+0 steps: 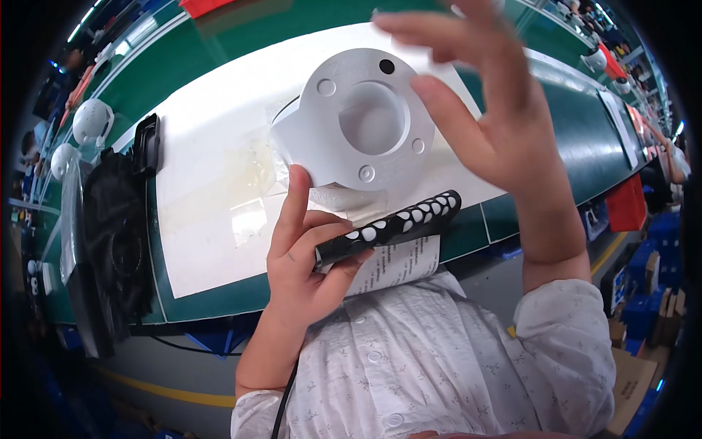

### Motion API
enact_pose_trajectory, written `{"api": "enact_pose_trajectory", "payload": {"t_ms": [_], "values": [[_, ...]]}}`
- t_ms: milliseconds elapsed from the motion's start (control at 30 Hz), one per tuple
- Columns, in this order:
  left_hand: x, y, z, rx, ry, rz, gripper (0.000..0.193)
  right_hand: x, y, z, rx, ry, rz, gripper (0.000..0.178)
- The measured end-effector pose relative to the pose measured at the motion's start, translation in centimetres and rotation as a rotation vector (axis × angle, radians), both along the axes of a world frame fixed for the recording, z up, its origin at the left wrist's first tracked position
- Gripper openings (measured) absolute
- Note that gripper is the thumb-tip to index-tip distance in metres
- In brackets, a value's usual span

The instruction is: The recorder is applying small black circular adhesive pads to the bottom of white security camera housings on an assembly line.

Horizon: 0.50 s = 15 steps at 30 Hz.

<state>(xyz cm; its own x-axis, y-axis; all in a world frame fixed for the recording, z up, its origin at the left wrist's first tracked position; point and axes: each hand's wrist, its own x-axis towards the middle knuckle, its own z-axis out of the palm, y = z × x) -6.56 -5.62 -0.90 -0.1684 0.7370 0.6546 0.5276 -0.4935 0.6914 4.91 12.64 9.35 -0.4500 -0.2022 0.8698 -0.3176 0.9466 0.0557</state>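
Observation:
A white plastic housing point(319, 137) with a round base and a big central hollow lies on the white sheet in front of me. Its base has several small round recesses, and a black round pad point(386, 66) sits at the upper right one. My left hand point(307, 267) grips a curled sheet of black round pads point(398, 228), with white ovals along the bend and printed backing paper beneath. The left index finger is raised against the housing's lower left edge. Above the housing's right side hangs my right hand point(490, 110), blurred, thumb and fingers apart, with nothing visible in it.
A white sheet point(197, 212) with clear tape covers much of the green table point(596, 157). At left are a black tray point(147, 144), a black bag point(117, 241) and white round housings point(93, 121). Red bins point(627, 203) stand right and at the far edge.

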Motion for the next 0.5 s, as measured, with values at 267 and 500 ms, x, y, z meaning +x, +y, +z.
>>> {"api": "enact_pose_trajectory", "payload": {"t_ms": [267, 500], "values": [[0.1, 0.1, 0.5, -0.021, -0.011, 0.002, 0.028, -0.1, -4.0, 2.7, -1.006, -0.524, 0.075, 0.057], [0.1, 0.0, 0.7, -0.043, -0.012, -0.006, 0.027, 0.3, -4.1, 3.4, -0.906, -0.589, -0.058, 0.054]]}}
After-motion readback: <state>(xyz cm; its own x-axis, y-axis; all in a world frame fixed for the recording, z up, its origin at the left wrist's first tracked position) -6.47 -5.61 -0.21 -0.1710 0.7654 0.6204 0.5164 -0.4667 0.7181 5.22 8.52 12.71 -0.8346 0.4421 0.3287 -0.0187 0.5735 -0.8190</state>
